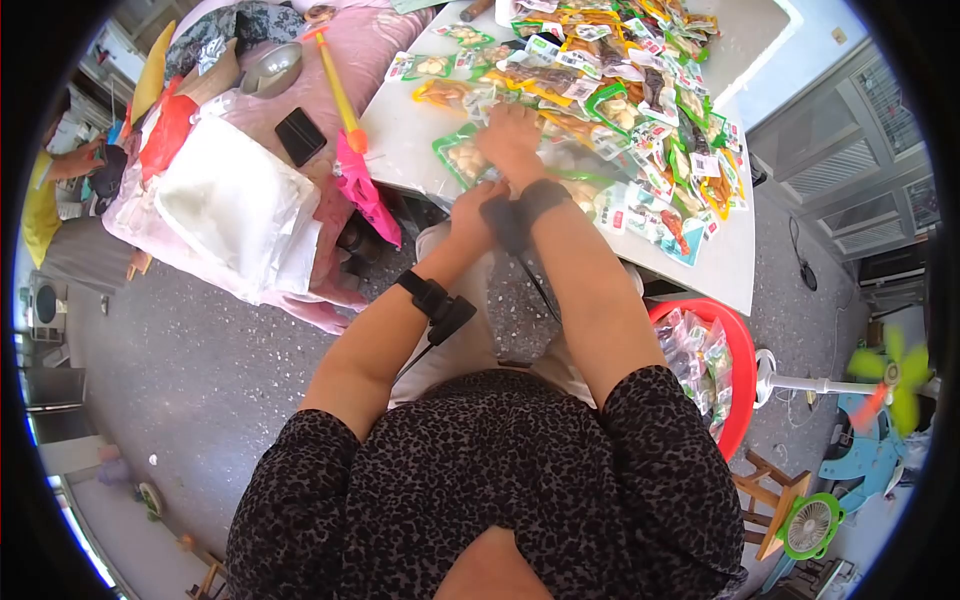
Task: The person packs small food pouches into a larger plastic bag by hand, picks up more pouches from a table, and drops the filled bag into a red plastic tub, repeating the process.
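Many small plastic food packets (610, 105) lie heaped on a white table (735, 255). My right hand (510, 135) reaches over the near left part of the heap, on or just above the packets; its fingertips are too unclear to read. Lower and to the left, my left hand (472, 212) is at the table's near edge, close to my right wrist, with its fingers mostly hidden. Left of my hands lies a green-edged packet of pale round pieces (462, 156). Black straps with small boxes sit on both wrists.
A red tub (738, 380) of packets stands at the right of my legs. On the left, a pink-covered table (330, 215) bears a white sheet (225, 195), a phone (300, 137) and a metal bowl (272, 72). Another person (50, 210) is at far left. Fans stand at right.
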The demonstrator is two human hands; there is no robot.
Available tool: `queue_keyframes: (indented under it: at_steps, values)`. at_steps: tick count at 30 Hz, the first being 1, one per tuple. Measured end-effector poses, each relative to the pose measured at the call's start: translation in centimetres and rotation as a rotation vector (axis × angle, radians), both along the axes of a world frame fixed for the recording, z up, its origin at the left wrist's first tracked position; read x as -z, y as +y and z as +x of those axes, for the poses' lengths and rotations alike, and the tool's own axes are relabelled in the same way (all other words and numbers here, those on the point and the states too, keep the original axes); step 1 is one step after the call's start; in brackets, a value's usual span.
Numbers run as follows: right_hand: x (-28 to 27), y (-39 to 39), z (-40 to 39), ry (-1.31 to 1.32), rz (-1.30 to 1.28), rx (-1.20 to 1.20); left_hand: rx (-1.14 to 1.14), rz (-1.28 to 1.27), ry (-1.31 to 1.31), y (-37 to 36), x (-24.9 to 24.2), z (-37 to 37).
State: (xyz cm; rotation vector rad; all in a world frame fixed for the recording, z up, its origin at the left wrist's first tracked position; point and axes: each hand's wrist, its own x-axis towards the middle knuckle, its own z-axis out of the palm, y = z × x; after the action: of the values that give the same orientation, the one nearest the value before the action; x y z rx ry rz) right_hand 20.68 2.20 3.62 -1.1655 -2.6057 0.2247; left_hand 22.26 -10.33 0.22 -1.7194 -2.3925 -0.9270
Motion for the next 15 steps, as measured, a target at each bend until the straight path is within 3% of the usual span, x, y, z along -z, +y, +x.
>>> queue_keyframes:
  at_steps: [5,8,11,13,15]
  values:
    - [0.4,2.5,1.4,0.054,0.097,-0.156,0.005,0.036,0.036,0.0,0.5,-0.2]
    - [-1.3,2.5,4.5,0.45,0.215,-0.059,-0.034,-0.013,0.059,0.2,0.0,0.2]
    - [-1.2,3.6,7.4,0.819,-0.306,0.003,-0.048,0.007,0.05,0.3,-0.1,0.3]
    - [-1.3,2.5,9.5,0.908,-0.408,-0.066,-0.041,0.011,0.025,0.1,-0.4,0.4]
    - [-0.9,2.2,11.3,1.104,-0.668,-0.166,-0.043,0.037,-0.026,0.1,-0.2,0.2]
